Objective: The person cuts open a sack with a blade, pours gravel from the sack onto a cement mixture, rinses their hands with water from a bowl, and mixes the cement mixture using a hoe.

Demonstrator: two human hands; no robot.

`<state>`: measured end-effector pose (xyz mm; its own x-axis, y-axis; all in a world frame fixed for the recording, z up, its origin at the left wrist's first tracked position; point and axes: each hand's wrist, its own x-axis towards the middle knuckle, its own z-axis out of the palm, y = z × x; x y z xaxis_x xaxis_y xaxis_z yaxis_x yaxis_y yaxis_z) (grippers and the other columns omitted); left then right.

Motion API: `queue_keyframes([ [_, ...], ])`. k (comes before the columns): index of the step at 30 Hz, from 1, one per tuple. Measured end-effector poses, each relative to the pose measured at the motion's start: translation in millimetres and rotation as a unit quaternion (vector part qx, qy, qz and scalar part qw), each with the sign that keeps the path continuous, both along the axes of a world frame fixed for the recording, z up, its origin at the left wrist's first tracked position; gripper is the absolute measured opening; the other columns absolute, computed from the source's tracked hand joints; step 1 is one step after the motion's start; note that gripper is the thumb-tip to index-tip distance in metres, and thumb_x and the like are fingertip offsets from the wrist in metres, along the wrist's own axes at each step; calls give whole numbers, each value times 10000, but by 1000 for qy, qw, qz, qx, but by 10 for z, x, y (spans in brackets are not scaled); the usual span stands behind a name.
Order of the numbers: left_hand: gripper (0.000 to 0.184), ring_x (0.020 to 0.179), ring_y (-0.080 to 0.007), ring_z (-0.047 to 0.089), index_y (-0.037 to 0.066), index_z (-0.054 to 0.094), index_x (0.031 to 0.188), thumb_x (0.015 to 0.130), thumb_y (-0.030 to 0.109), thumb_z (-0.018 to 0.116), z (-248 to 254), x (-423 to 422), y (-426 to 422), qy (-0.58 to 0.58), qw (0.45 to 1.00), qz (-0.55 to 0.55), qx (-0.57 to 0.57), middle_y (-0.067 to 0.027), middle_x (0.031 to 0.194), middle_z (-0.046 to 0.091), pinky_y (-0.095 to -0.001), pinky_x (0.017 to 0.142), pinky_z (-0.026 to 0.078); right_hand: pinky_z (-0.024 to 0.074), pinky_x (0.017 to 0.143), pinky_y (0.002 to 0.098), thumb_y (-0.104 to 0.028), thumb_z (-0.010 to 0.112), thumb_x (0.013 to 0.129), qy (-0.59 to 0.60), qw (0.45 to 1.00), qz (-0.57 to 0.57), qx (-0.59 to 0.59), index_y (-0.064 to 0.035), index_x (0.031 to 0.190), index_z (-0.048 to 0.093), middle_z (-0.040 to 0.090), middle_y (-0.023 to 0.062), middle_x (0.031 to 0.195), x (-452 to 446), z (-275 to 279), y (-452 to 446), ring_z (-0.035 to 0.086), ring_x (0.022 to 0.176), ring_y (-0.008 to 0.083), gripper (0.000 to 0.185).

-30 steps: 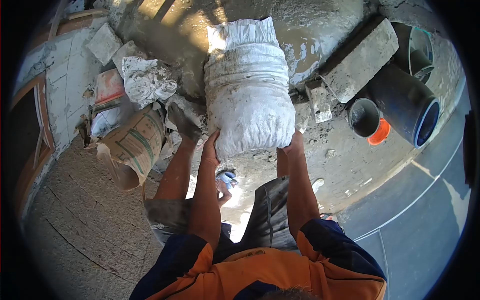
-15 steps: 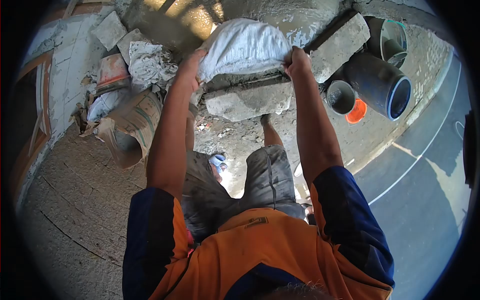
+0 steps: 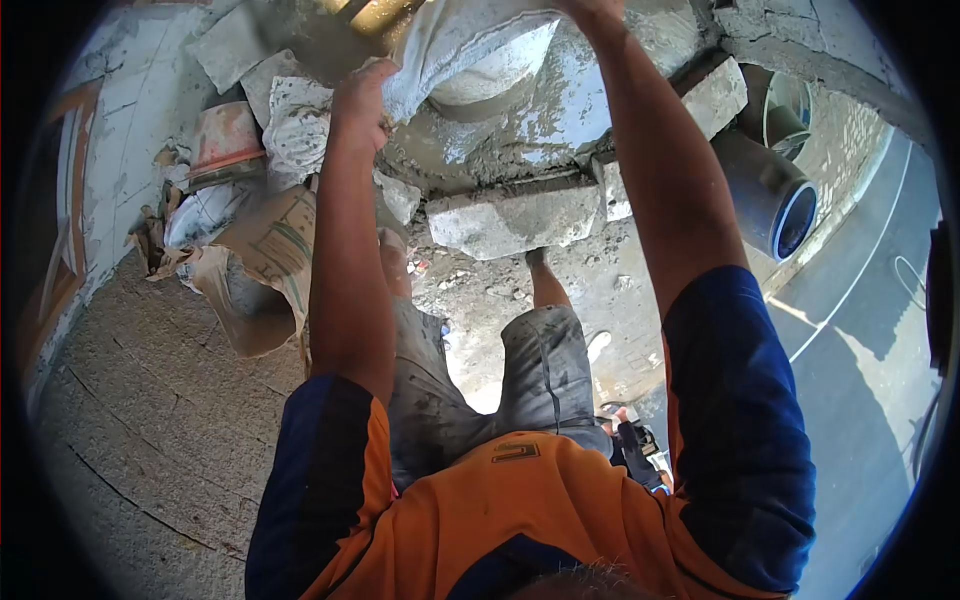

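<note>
A white woven sack (image 3: 440, 42) stretches between my two hands over a pit of wet grey mortar (image 3: 540, 130) at the top of the head view. My left hand (image 3: 362, 105) is closed on the sack's near left edge. At the upper frame edge, my right hand (image 3: 597, 12) grips its far right side, partly cut off. Below the raised sack a pale, rounded mass (image 3: 488, 78) shows against the mortar; whether it is spilled material or part of the sack I cannot tell. A concrete block (image 3: 515, 215) borders the pit on my side.
On the left are a stained bucket (image 3: 225, 140), a torn paper bag (image 3: 270, 250) and rubble (image 3: 225, 50). A dark barrel (image 3: 765, 190) lies to the right beside another concrete block (image 3: 715, 98). Mortar scraps cover the ground around my feet.
Both hands have moved up and away, my right hand farthest. The sack has lifted and lost its full, bulging shape, exposing the wet mortar and the pale mass beneath.
</note>
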<state>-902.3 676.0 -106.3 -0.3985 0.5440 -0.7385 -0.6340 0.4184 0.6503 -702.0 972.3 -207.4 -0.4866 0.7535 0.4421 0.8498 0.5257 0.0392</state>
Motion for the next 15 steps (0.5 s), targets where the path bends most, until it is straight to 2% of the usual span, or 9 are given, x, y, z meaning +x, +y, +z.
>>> queue_keyframes([
  [1,259,763,-219,675,47,670,992,819,240,657,-50,58,-91,2,1000,0,5,-68,894,693,-357,680,537,500,524,445,-150,564,770,136,973,-7,-188,-31,779,653,628,197,680,-85,382,-266,640,607,321,149],
  [2,280,767,-225,670,37,671,1008,809,234,663,-115,134,-212,-34,998,57,-15,-79,923,690,-371,644,528,379,398,401,-132,536,803,159,979,-31,-126,-116,670,542,484,94,549,-11,-218,-252,483,437,228,134],
  [5,266,754,-222,668,45,669,996,806,231,658,-290,72,-384,-91,985,133,-57,-79,915,691,-379,630,528,509,577,497,-251,604,870,23,886,-162,-433,-6,1171,532,625,172,1050,-146,-138,-324,626,853,337,395],
  [7,215,707,-214,666,71,668,937,805,240,651,-307,-52,-401,-130,979,150,-48,-66,851,695,-375,607,532,499,630,523,-184,537,903,576,510,-300,-564,-1,1167,520,618,192,1081,-427,467,-719,626,925,369,322],
  [8,215,707,-214,666,71,668,937,805,240,651,-290,-63,-398,-128,979,153,-47,-66,851,695,-375,607,532,505,704,530,-146,517,915,638,422,-189,-615,5,1159,518,606,199,1114,-306,17,-474,617,982,389,287],
  [10,201,671,-212,661,68,667,903,800,240,654,-316,-81,-223,-116,978,169,36,-62,832,694,-374,546,520,494,715,558,-201,529,933,679,376,-252,-579,-24,1123,537,600,176,1124,-620,232,-239,622,943,367,260],
  [11,182,646,-213,654,56,664,875,804,223,652,-216,-123,-182,-141,976,161,37,-64,823,692,-375,530,517,493,716,512,-263,548,936,649,471,-130,-583,-45,1086,562,622,145,1085,-708,232,-101,631,904,312,266],
  [12,182,646,-213,654,56,664,875,804,223,652,-167,-83,-196,-148,974,168,25,-64,823,692,-375,530,517,285,375,357,-153,497,853,695,361,-144,-604,-166,621,402,338,22,514,-740,192,60,329,397,194,250],
  [15,172,658,-215,658,42,663,877,815,201,641,-10,-79,14,-146,969,173,96,-74,804,687,-369,558,534,256,378,318,-214,480,903,662,430,-139,-598,-189,664,436,359,-8,521,-591,621,-44,316,402,159,244],
])
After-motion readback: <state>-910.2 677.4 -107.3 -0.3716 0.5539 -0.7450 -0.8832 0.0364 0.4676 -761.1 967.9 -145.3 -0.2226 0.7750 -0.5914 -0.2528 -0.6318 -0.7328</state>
